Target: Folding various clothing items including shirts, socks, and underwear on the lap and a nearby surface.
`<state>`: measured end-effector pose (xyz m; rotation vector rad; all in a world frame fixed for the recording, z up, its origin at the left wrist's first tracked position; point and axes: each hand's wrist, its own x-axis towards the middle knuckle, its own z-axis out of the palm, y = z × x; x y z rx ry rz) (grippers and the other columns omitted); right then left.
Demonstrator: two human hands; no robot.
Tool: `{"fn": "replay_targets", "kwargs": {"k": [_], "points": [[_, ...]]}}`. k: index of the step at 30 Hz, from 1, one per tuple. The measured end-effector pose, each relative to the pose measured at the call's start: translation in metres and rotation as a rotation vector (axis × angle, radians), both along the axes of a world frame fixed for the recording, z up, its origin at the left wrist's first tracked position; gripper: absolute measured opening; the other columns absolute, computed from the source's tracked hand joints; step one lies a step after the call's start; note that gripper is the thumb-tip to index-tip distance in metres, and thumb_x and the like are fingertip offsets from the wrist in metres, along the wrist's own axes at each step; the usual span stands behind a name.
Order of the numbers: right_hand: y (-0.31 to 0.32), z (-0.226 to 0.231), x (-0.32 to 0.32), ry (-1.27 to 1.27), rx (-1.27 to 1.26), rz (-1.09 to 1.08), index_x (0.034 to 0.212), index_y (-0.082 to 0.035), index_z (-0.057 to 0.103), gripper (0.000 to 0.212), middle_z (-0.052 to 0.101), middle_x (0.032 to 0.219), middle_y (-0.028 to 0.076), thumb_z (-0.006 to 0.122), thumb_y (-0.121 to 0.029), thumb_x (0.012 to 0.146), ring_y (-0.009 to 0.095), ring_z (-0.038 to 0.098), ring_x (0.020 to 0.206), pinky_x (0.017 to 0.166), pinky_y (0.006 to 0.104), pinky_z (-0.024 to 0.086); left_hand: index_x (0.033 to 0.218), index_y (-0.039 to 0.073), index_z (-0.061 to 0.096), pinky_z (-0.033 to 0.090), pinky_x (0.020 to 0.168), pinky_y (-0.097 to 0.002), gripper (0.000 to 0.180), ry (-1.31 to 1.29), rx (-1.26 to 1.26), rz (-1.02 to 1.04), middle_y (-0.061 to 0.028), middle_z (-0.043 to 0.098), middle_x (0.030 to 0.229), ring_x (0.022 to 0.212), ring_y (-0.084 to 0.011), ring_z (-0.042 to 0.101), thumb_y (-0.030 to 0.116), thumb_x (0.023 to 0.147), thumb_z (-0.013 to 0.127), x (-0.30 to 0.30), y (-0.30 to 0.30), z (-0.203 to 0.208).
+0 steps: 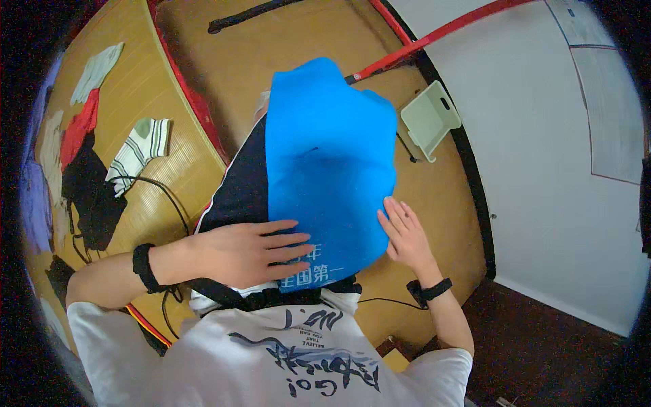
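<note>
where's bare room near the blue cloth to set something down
Bare tan surface shows right of the right hand, below the pale bin, inside the black edge. Another patch lies between the blue cloth, red edging and black bar. Crowded: the left, with striped sock, red cloth and black cloth.

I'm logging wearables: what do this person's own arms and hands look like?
The left hand and right hand wear no gloves, and the sleeves are white and short. On the left is a black wristband; on the right, a black wrist strap with a bulkier dark part. A thin black cable runs near that strap; attachment is unclear.
</note>
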<state>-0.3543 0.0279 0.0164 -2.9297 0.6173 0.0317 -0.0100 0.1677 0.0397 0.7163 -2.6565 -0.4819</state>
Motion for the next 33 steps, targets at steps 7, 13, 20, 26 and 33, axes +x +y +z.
{"fn": "replay_targets", "kwargs": {"k": [7, 13, 20, 26, 33], "points": [[0.016, -0.005, -0.013, 0.032, 0.008, 0.028, 0.130, -0.013, 0.051, 0.060, 0.039, 0.144, 0.011, 0.055, -0.003, 0.070, 0.027, 0.035, 0.134, 0.113, 0.0436, 0.025, 0.119, 0.005, 0.056, 0.039, 0.105, -0.0439, 0.042, 0.015, 0.002, -0.147, -0.0121, 0.053, 0.131, 0.122, -0.0296, 0.050, 0.022, 0.082, 0.048, 0.000, 0.009, -0.003], [0.018, 0.004, -0.015, 0.058, -0.024, 0.059, 0.128, -0.016, 0.053, 0.055, 0.041, 0.143, 0.010, 0.057, -0.008, 0.074, 0.027, 0.037, 0.133, 0.112, 0.0429, 0.028, 0.123, 0.005, 0.053, 0.033, 0.109, -0.0435, 0.042, 0.003, 0.066, -0.078, -0.0144, 0.051, 0.131, 0.124, -0.0285, 0.048, 0.019, 0.083, 0.049, 0.004, 0.003, 0.007], [0.019, 0.009, -0.021, 0.079, -0.055, 0.102, 0.125, -0.018, 0.055, 0.045, 0.044, 0.141, 0.008, 0.058, -0.016, 0.080, 0.024, 0.040, 0.131, 0.111, 0.0411, 0.029, 0.125, 0.008, 0.055, 0.027, 0.112, -0.0478, 0.049, -0.212, -0.056, 0.191, -0.0148, 0.046, 0.136, 0.131, -0.0288, 0.039, 0.020, 0.078, 0.052, 0.012, -0.016, 0.009], [0.024, 0.016, -0.024, 0.106, -0.049, 0.126, 0.125, -0.015, 0.056, 0.044, 0.046, 0.140, 0.007, 0.059, -0.020, 0.082, 0.021, 0.040, 0.131, 0.111, 0.0389, 0.027, 0.120, 0.008, 0.058, 0.025, 0.112, -0.0508, 0.046, -0.207, -0.092, 0.251, -0.0150, 0.048, 0.134, 0.131, -0.0296, 0.040, 0.019, 0.075, 0.056, 0.009, -0.024, 0.014], [0.018, 0.006, -0.024, 0.018, -0.049, 0.007, 0.125, -0.011, 0.055, 0.045, 0.046, 0.139, 0.009, 0.063, -0.019, 0.082, 0.022, 0.039, 0.132, 0.110, 0.0377, 0.030, 0.111, 0.006, 0.064, 0.022, 0.112, -0.0552, 0.037, -0.197, -0.037, 0.221, -0.0128, 0.054, 0.127, 0.128, -0.0273, 0.043, 0.016, 0.075, 0.060, 0.012, -0.025, 0.006]]}}
